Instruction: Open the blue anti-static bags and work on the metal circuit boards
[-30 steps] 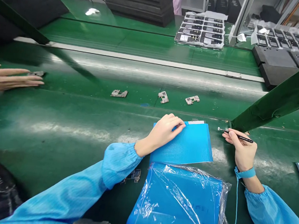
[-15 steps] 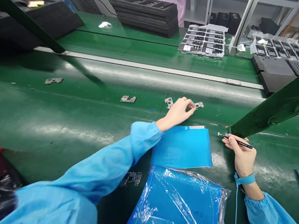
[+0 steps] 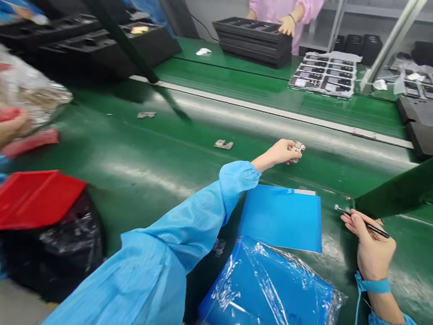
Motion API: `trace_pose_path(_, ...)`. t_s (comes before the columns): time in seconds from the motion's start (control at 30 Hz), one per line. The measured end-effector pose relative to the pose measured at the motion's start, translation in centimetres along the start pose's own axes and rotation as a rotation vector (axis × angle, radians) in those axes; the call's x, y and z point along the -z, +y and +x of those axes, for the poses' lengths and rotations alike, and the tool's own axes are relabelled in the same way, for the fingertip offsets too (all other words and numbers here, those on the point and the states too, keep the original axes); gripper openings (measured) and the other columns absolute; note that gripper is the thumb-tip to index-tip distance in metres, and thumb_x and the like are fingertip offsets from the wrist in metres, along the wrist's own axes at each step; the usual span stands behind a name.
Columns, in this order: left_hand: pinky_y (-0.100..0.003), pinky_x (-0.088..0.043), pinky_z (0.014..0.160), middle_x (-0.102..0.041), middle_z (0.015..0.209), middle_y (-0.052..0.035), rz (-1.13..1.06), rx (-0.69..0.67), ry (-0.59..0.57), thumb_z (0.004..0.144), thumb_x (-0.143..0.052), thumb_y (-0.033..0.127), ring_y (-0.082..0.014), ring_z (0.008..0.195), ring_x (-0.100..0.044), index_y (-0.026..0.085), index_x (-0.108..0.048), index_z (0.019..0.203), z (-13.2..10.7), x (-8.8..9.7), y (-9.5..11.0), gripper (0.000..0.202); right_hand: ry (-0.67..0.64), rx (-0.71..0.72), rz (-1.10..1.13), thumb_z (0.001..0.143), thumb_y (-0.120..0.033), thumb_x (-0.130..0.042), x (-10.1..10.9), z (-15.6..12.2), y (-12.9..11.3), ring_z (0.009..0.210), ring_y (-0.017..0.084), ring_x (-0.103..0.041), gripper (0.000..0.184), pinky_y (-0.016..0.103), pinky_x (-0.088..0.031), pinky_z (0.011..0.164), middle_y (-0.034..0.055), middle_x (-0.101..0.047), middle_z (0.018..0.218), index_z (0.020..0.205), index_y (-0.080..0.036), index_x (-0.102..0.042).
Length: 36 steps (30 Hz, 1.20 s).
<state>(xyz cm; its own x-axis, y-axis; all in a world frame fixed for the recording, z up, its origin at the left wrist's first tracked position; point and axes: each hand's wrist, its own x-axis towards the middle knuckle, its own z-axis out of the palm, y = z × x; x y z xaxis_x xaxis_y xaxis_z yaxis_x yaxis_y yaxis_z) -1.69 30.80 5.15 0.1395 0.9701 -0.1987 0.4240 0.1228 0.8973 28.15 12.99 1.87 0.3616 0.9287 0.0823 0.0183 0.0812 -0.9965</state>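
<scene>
My left hand [image 3: 281, 152] reaches over the green bench, fingers closed on small silvery circuit boards [image 3: 297, 148] that seem to overlap; the fingers partly cover them. To its left, similar circuit boards [image 3: 223, 144] lie flat and apart. In my right hand [image 3: 374, 247] is a slim black tool like tweezers [image 3: 375, 229], pointing left, with a tiny pale piece [image 3: 336, 207] at its tip. Between my hands lies a blue sheet [image 3: 282, 216], and nearer me a plastic-wrapped blue pack [image 3: 269, 298]. Another board [image 3: 218, 246] is partly hidden beside my left sleeve.
A green post [image 3: 407, 184] slants up near my right hand. At left are a red scoop-like object [image 3: 33, 199], a black bag [image 3: 60, 250] and a co-worker's hand [image 3: 0, 126]. Across the bench, a person in pink touches stacked black trays [image 3: 251, 44].
My left hand has picked up the boards it was reaching among and now holds them. The view has turned left, bringing in the neighbour's hand. My right hand keeps its tool.
</scene>
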Motion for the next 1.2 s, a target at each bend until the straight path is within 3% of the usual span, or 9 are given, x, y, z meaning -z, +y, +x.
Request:
trace_pose_path(0.23,-0.026,-0.049,0.062,-0.073,0.076,-0.0030,0.063,0.238,0.300,0.082,-0.080,0.026,-0.0159,0.070,-0.068,0.017,-0.063,0.088,-11.7,9.3,-6.1,0.020,0.043,0.034,-0.030,0.082,-0.049,-0.102,-0.1,0.1,0.0,0.081,0.022,-0.083,0.041,0.021,-0.071,0.078,0.0088,-0.082,0.092,0.094,-0.014,-0.086)
trace_pose_path(0.33,-0.027,-0.047,0.060,-0.073,0.074,-0.0019,0.110,0.316,0.351,0.080,-0.078,0.026,-0.0174,0.068,-0.068,0.018,-0.064,0.095,-15.4,10.8,-8.0,0.022,0.048,0.061,-0.035,0.084,-0.049,-0.100,-0.1,0.2,0.1,0.082,0.022,-0.083,0.035,0.023,-0.072,0.079,0.0076,-0.081,0.089,0.094,-0.018,-0.087)
trace_pose_path(0.47,-0.032,-0.051,0.068,-0.074,0.078,-0.0021,0.201,0.368,0.351,0.082,-0.077,0.029,-0.0203,0.071,-0.069,0.019,-0.066,0.099,-18.6,10.7,-9.4,0.023,0.052,0.068,-0.043,0.083,-0.046,-0.102,-0.1,0.4,0.1,0.080,0.027,-0.082,0.032,0.034,-0.074,0.078,0.0096,-0.081,0.089,0.093,-0.020,-0.088)
trace_pose_path(0.57,-0.042,-0.056,0.087,-0.076,0.110,-0.0126,0.508,0.340,0.417,0.085,-0.077,0.038,-0.0301,0.098,-0.073,0.018,-0.070,0.114,-21.1,9.4,-9.2,0.036,0.042,0.070,-0.027,0.082,-0.046,-0.102,-0.1,0.8,0.2,0.078,0.025,-0.082,0.036,0.031,-0.073,0.073,0.0096,-0.081,0.089,0.094,-0.016,-0.087)
trace_pose_path(0.67,-0.051,-0.056,0.106,-0.064,0.146,-0.0199,0.728,0.147,0.545,0.096,-0.068,0.045,-0.0385,0.132,-0.064,0.018,-0.065,0.139,-25.0,6.4,-7.4,0.051,0.037,0.066,-0.011,0.082,-0.045,-0.101,-0.1,1.1,0.3,0.081,0.024,-0.083,0.040,0.027,-0.072,0.072,0.0097,-0.081,0.090,0.097,-0.012,-0.086)
trace_pose_path(0.8,-0.052,-0.055,0.114,-0.068,0.144,-0.0106,0.615,-0.065,0.338,0.105,-0.058,0.049,-0.0341,0.133,-0.064,0.030,-0.063,0.145,-32.2,-0.2,-5.0,0.044,0.020,0.055,0.009,0.084,-0.043,-0.099,-0.1,1.0,-0.2,0.082,0.023,-0.083,0.038,0.024,-0.071,0.073,0.0100,-0.081,0.090,0.100,-0.011,-0.086)
trace_pose_path(0.97,-0.047,-0.064,0.098,-0.063,0.150,-0.0126,0.535,0.139,0.224,0.103,-0.060,0.059,-0.0362,0.136,-0.064,0.033,-0.045,0.164,-37.8,-6.6,-5.7,0.068,0.044,0.079,0.027,0.087,-0.041,-0.096,1.0,-1.0,-2.9,0.083,0.024,-0.084,0.032,0.025,-0.070,0.071,0.0095,-0.082,0.095,0.101,-0.014,-0.087)
trace_pose_path(1.1,-0.056,-0.061,0.102,-0.066,0.134,-0.0181,0.524,0.300,0.228,0.095,-0.066,0.064,-0.0416,0.129,-0.065,0.017,-0.043,0.161,-37.1,-7.6,-5.8,0.084,0.150,0.043,-0.004,0.085,-0.041,-0.096,3.1,-4.8,-4.5,0.081,0.025,-0.083,0.032,0.027,-0.070,0.067,0.0102,-0.082,0.093,0.101,-0.014,-0.086)
trace_pose_path(1.2,-0.059,-0.058,0.104,-0.067,0.127,-0.0190,0.514,0.406,0.147,0.088,-0.072,0.060,-0.0442,0.126,-0.065,0.011,-0.052,0.145,-35.6,-7.3,-5.2,0.078,0.249,-0.037,0.061,0.082,-0.041,-0.097,3.8,-8.2,-4.2,0.078,0.023,-0.083,0.033,0.023,-0.067,0.065,0.0097,-0.082,0.090,0.099,-0.014,-0.086)
